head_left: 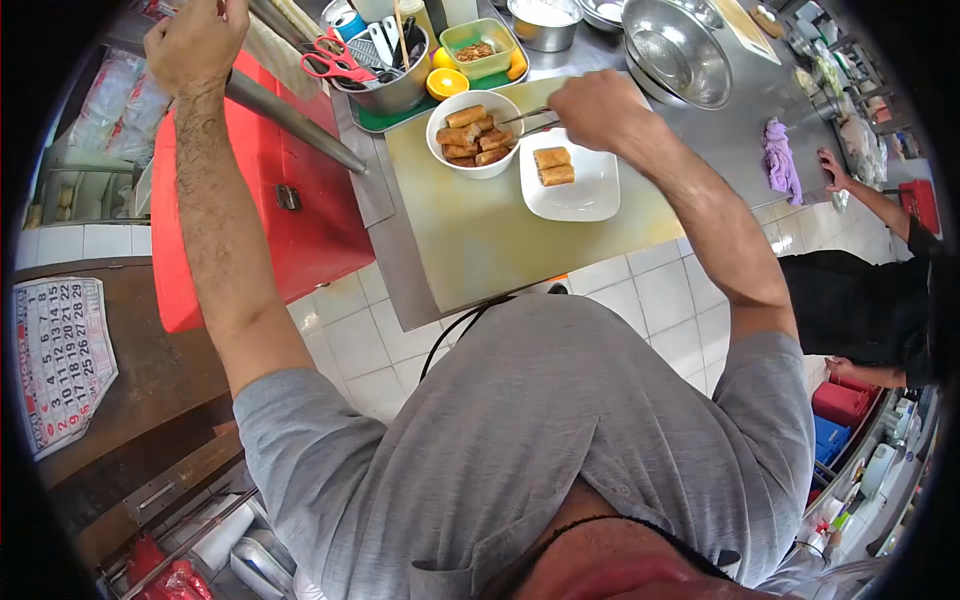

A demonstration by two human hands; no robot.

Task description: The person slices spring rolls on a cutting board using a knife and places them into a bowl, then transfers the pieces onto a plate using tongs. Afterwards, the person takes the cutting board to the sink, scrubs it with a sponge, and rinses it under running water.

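Note:
My right hand (600, 108) is closed around thin metal tongs (533, 113), whose tips reach the right rim of a round white bowl (478, 172). Several golden-brown fried spring rolls (466, 134) are piled in that bowl. Just right of it, below my right hand, a square white dish (571, 205) holds a few fried roll pieces (554, 167) side by side. Both stand on a yellowed cutting board (450, 240). Far from the food, at the upper left, my left hand (197, 48) is raised with curled fingers, partly cut off by the view's edge; what it grips, if anything, is hidden.
A green tray (372, 122) carries a metal utensil pot (400, 97), red scissors (335, 62) and a cut orange (447, 83). Metal bowls (680, 55) stand behind. A red cooler (270, 220) and metal pole (300, 125) are left. Another person's hand (832, 170) is near a purple cloth (781, 160).

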